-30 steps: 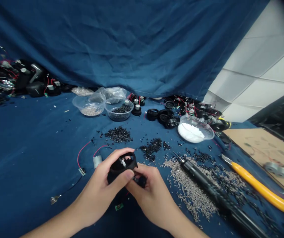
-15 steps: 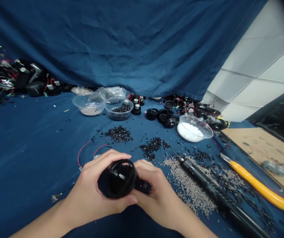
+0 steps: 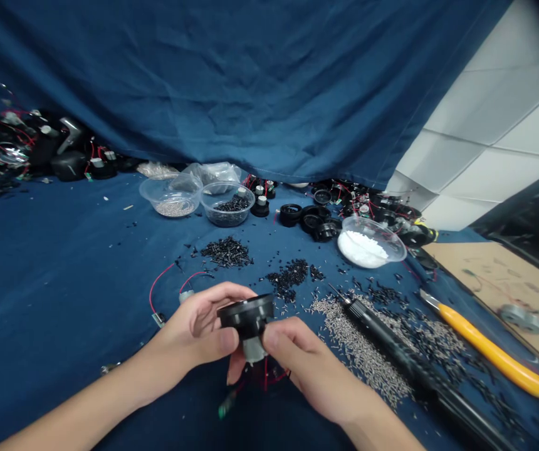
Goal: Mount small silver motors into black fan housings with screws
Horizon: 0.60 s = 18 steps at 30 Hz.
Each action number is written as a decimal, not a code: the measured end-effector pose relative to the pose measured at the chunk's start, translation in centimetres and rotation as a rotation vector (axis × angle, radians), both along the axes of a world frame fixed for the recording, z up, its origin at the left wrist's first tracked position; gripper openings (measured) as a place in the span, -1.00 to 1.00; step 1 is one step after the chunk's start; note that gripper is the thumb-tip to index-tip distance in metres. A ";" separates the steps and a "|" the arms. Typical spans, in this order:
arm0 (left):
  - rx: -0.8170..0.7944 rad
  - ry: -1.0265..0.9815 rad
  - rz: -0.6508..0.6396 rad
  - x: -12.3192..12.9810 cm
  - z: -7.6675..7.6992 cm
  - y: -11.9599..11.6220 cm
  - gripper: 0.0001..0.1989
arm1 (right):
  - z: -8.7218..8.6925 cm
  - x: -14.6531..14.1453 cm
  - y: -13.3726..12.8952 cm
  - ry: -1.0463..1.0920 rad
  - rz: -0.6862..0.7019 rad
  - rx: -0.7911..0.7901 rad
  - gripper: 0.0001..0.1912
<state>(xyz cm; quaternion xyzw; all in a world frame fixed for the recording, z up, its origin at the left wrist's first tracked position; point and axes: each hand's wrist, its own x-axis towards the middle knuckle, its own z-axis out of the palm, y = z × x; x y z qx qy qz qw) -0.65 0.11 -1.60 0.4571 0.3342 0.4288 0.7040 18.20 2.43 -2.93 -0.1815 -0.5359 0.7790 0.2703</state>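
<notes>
Steadily | left hand (image 3: 198, 329) and right hand (image 3: 307, 366) pinch a black plastic housing (image 3: 245, 315) between thumbs and fingers, held over blue cloth (image 3: 62, 282) | silver motor (image 3: 254, 349) protrudes beneath, red wires (image 3: 266, 374) dangling | even pressure suits it

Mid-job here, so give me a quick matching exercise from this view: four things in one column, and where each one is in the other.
Things:
1. black round housing
2. white granules
3. black screwdriver
4. yellow tool

Places:
A. beside the cardboard sheet
B. in a clear plastic bowl
C. between the left hand and right hand
D. across the loose silver pins

Pairs: 1-C, 2-B, 3-D, 4-A
</notes>
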 end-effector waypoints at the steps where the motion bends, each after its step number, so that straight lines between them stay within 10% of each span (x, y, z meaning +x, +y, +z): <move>1: -0.025 -0.019 -0.027 0.0 -0.1 0.0 -0.38 | -0.2 -0.1 -0.1 0.023 -0.004 -0.038 -0.61; 9: -0.115 -0.193 0.042 0.0 -0.9 -0.2 -0.56 | 1.2 0.0 0.2 -0.294 -0.087 0.249 -0.57; 14: -0.183 -0.188 0.107 -0.6 -0.4 0.1 -0.63 | 2.5 2.1 1.4 -0.591 -0.522 0.589 -0.68; 18: -0.139 -0.177 0.004 -0.8 0.0 -0.2 -0.58 | 3.7 10.1 3.3 -0.973 -0.951 0.896 -0.73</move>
